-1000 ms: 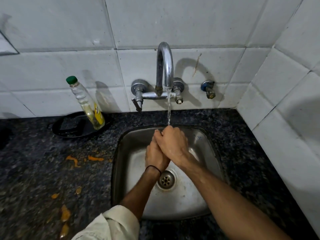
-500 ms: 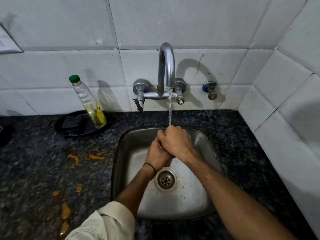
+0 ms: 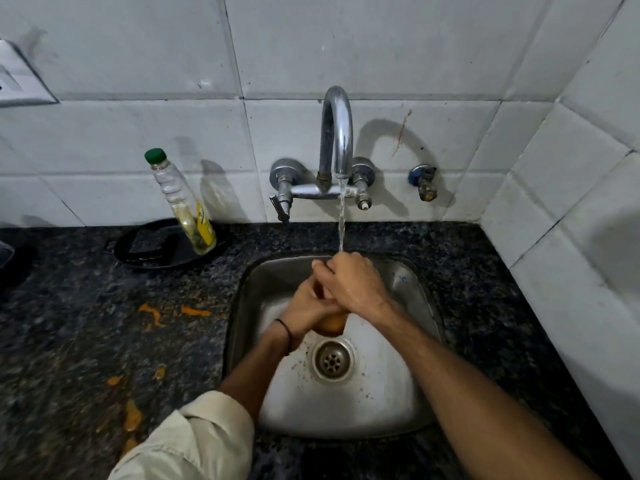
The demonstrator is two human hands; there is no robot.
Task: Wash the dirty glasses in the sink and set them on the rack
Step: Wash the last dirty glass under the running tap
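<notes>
Both my hands are clasped together over the steel sink (image 3: 415,403), right under the running water from the tap (image 3: 336,133). My left hand (image 3: 306,306) grips a small orange-tinted glass (image 3: 333,324) from the left. My right hand (image 3: 358,284) curls over it from above, its knuckles in the stream. Only the rounded orange lower end of the glass shows beneath the hands; the rest is hidden. No rack is in view.
A green-capped bottle of yellowish liquid (image 3: 185,206) leans in a black dish (image 3: 149,249) on the dark stone counter (image 3: 86,341) left of the sink. Orange smears (image 3: 154,311) dot that counter. White tiled walls close the back and right. The drain (image 3: 332,358) lies below my hands.
My hands have stayed clasped under the stream, shifting slightly. The orange lower end of the glass now shows beneath them, where it was hidden before.
</notes>
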